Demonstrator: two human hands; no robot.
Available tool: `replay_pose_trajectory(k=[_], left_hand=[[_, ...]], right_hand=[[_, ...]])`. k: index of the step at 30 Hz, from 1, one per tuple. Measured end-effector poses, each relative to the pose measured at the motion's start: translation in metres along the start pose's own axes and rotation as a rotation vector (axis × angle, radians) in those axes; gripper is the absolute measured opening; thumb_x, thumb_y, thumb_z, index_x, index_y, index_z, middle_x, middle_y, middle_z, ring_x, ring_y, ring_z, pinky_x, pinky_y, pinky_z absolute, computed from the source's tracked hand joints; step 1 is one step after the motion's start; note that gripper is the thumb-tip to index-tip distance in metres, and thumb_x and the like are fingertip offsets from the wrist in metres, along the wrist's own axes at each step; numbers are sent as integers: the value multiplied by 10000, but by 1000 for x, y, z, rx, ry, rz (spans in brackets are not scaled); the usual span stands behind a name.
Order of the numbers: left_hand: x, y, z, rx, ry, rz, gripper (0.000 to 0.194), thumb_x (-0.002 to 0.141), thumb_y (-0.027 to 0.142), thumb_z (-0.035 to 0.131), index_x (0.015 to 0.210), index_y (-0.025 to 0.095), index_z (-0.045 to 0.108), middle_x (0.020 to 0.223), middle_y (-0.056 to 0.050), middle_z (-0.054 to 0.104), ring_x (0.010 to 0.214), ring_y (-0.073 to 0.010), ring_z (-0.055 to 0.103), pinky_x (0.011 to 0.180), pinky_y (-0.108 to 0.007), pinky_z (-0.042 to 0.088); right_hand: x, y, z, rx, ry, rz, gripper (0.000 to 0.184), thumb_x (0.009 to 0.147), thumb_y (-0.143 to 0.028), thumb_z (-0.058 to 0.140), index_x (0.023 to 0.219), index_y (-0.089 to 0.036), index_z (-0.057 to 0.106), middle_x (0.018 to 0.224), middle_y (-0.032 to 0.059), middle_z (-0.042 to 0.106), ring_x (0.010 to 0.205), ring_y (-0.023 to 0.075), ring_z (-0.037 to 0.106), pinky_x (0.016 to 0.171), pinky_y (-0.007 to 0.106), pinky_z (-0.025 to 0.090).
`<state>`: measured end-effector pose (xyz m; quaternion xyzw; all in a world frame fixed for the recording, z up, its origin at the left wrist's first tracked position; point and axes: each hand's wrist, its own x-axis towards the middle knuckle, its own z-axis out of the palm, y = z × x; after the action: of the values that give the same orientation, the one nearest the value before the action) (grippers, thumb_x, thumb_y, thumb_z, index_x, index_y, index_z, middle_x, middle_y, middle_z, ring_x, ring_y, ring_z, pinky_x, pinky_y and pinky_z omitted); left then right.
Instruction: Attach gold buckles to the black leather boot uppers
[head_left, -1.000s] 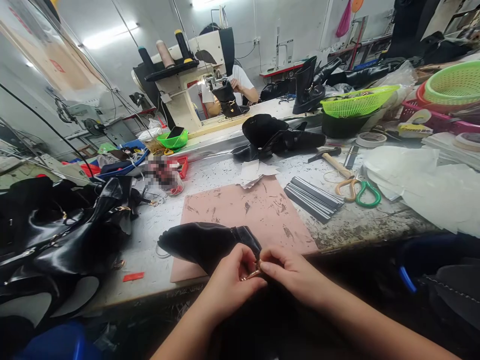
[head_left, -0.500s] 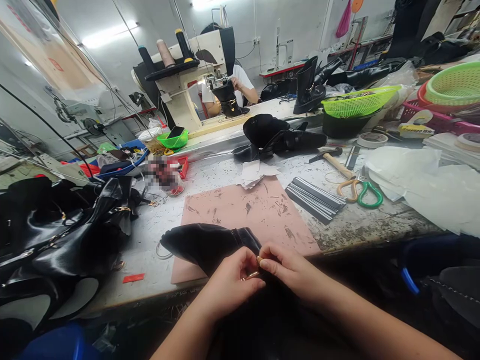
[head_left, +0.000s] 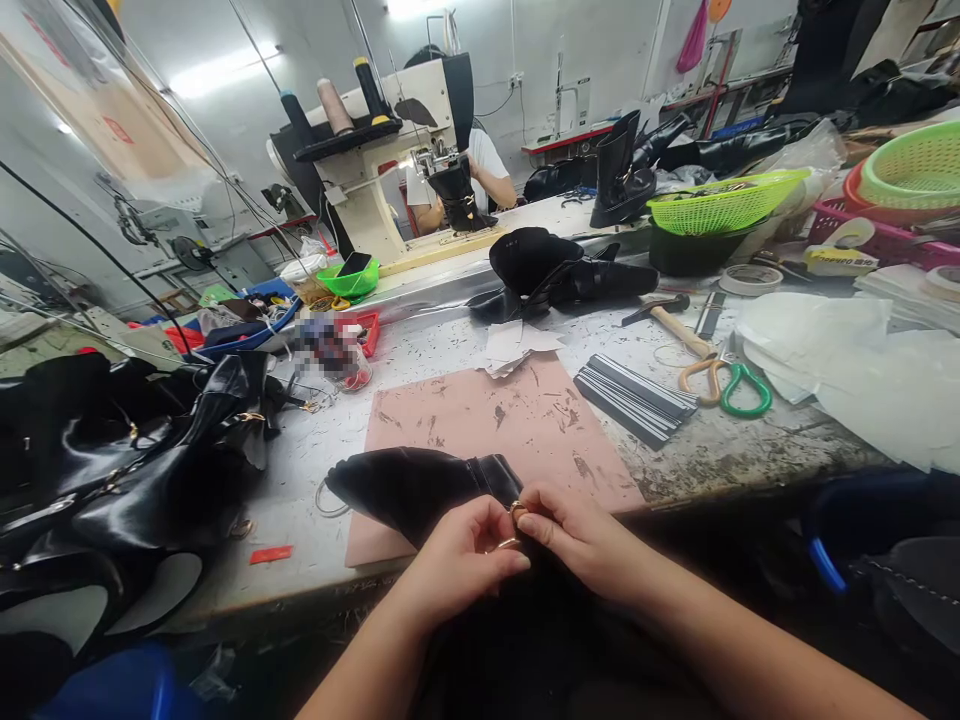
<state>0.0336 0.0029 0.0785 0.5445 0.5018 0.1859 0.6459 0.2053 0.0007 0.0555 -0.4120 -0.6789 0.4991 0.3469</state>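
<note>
A black leather boot upper (head_left: 409, 485) lies over the near edge of the pink board, its lower part dropping into shadow below my hands. My left hand (head_left: 461, 560) is closed at the near side of the upper, thumb and fingers around a thin gold metal piece (head_left: 508, 544). Against its fingertips, my right hand (head_left: 574, 530) pinches a small gold buckle (head_left: 517, 509) at the upper's edge. The strap that goes with the buckle is mostly hidden by my fingers and dark against the leather.
The pink board (head_left: 480, 410) bears scuffs and paper scraps (head_left: 517, 345). To its right lie dark strips (head_left: 636, 400), scissors (head_left: 742, 390) and a hammer (head_left: 679, 325). Black boot uppers (head_left: 172, 480) are heaped at left. Across the bench, a person works at a sewing machine (head_left: 367, 170).
My hands stay together at the buckle, which has turned slightly and shows more of its gold ring. Across the bench, the person's boot at the machine has shifted a little. The view moved slightly.
</note>
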Motion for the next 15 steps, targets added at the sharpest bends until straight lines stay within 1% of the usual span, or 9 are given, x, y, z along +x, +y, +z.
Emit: replay_pose_trajectory(k=[4, 8, 11, 15], left_hand=[[0, 0, 0, -29, 24, 3, 243, 646, 228, 669, 703, 155, 444, 562, 72, 457, 422, -28, 396, 395, -146, 352], [-1, 1, 1, -41, 23, 19, 254, 641, 245, 680, 695, 154, 449, 556, 75, 447, 424, -28, 393, 397, -145, 347], [-2, 2, 0, -47, 4, 25, 249, 649, 245, 675, 693, 158, 446, 557, 76, 445, 434, -30, 396, 402, -143, 346], [-2, 2, -1, -28, -31, 12, 250, 658, 252, 673, 696, 162, 443, 556, 77, 440, 430, -33, 407, 399, -144, 347]], right_hand=[[-1, -1, -1, 17, 5, 9, 131, 850, -269, 445, 744, -200, 478, 697, -12, 506, 668, 144, 478, 620, 267, 392], [-3, -3, 2, -45, 47, 62, 158, 868, -275, 421, 734, -205, 468, 699, -5, 522, 676, 157, 486, 623, 283, 393], [-3, -2, 7, -77, 91, 78, 181, 877, -293, 400, 729, -209, 461, 714, 9, 541, 702, 172, 489, 624, 293, 396], [0, 0, 9, -92, 122, 46, 189, 881, -312, 384, 753, -206, 475, 743, 24, 563, 719, 178, 492, 650, 306, 399]])
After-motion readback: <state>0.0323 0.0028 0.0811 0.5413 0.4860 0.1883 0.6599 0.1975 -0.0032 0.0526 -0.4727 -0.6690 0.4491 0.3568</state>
